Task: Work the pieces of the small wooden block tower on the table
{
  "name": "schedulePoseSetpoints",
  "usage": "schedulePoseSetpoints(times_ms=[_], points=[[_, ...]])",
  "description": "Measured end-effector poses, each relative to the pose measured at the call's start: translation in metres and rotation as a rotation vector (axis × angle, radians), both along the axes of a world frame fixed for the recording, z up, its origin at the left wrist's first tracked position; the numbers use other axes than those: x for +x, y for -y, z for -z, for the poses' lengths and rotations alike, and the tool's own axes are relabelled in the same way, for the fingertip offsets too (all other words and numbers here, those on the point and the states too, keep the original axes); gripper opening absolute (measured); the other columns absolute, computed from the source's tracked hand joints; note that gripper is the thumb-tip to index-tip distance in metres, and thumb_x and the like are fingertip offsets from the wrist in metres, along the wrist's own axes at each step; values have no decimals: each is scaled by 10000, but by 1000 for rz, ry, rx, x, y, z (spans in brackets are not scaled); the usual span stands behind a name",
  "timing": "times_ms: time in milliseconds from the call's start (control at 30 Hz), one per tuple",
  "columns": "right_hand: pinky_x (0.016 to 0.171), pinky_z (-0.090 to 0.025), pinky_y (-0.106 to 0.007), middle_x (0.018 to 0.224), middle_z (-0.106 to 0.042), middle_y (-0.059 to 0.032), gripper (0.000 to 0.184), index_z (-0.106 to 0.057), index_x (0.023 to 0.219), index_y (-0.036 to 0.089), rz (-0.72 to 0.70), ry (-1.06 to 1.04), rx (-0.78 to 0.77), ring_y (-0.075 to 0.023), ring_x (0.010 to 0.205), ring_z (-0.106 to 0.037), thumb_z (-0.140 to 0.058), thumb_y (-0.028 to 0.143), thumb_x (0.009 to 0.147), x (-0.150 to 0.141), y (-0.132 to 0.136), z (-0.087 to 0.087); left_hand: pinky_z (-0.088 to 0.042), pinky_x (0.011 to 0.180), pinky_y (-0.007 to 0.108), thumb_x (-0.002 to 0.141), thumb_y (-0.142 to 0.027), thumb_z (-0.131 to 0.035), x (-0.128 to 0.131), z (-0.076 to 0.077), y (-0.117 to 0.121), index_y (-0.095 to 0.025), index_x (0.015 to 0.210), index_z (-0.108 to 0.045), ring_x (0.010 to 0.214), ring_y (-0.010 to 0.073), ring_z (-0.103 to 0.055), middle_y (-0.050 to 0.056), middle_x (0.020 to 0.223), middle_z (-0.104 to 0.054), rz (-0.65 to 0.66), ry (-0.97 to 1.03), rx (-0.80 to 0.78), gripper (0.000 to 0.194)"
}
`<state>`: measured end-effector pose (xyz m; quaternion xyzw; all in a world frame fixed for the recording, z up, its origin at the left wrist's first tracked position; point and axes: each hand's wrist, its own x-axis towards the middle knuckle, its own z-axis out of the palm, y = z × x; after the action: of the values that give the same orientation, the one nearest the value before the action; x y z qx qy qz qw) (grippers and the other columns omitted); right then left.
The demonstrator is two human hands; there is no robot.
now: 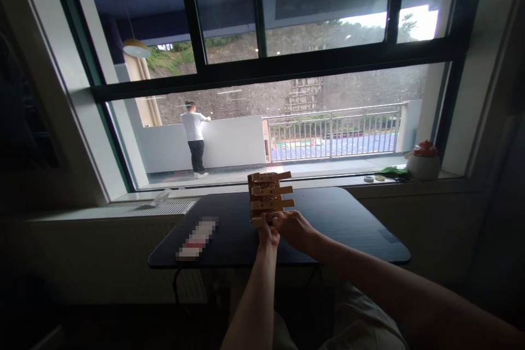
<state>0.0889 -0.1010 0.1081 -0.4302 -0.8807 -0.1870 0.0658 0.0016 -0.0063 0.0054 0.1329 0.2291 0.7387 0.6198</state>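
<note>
A brown wooden-looking block with several pale parallel strips [270, 191] is held up over the near middle of the dark table [340, 224]. The strips jut out past its right side, and its textured middle shows between them. I cannot make out exactly what kind of thing it is. From below, my left hand [269, 234] grips its bottom edge, fingers closed and partly hidden. My right hand [296, 228] comes in from the right, its fingers bent and pressed together at the lowest strip, close against my left hand. Whether a small part is pinched there cannot be seen.
On the table's left lies a blurred-out flat object [197, 239]. A wide window [283, 74] stands behind, with a white pot [423, 164], tape-like rings [369, 179] and clear plastic [159, 198] along the sill and radiator cover. Outside, a person [192, 131] stands by a low wall.
</note>
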Motion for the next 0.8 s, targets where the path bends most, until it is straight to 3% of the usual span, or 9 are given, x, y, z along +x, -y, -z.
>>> schedulePoseSetpoints(times_ms=[133,267,400,600,800], points=[[634,-427,-262,870,-686,-118,243,-593,968,128,175,-196,-76,-193,762,-647,-367,197,913,5,-9,22,-508,704,264,824,-276,-533,0,3,-2,-183,850,-604,778,160,-624,44,782,-633,-14,17,6,120],[632,-408,-260,883,-691,-78,349,-592,985,188,325,-401,-164,-189,792,-646,-287,353,939,18,-17,18,-507,740,315,832,-257,-501,0,5,-6,-208,904,-596,845,177,-632,46,857,-656,-3,42,45,129],[669,-399,-249,997,-672,-59,293,-547,1133,229,206,-393,-194,-188,891,-625,-404,305,888,19,-11,7,-499,751,323,818,-269,-513,0,7,-9,-218,892,-608,848,188,-637,73,898,-667,-52,14,45,131],[697,-408,-257,1030,-664,-57,291,-583,1098,256,105,-290,-171,-187,903,-624,-384,221,889,12,-10,6,-500,751,293,821,-243,-503,1,3,-6,-204,843,-610,800,156,-640,58,825,-665,-48,16,43,116],[631,-391,-250,925,-683,-52,285,-584,1000,216,242,-339,-205,-168,798,-632,-332,317,915,5,-23,0,-504,714,278,786,-240,-567,1,3,-5,-205,828,-602,753,141,-638,29,788,-659,-26,54,48,65]])
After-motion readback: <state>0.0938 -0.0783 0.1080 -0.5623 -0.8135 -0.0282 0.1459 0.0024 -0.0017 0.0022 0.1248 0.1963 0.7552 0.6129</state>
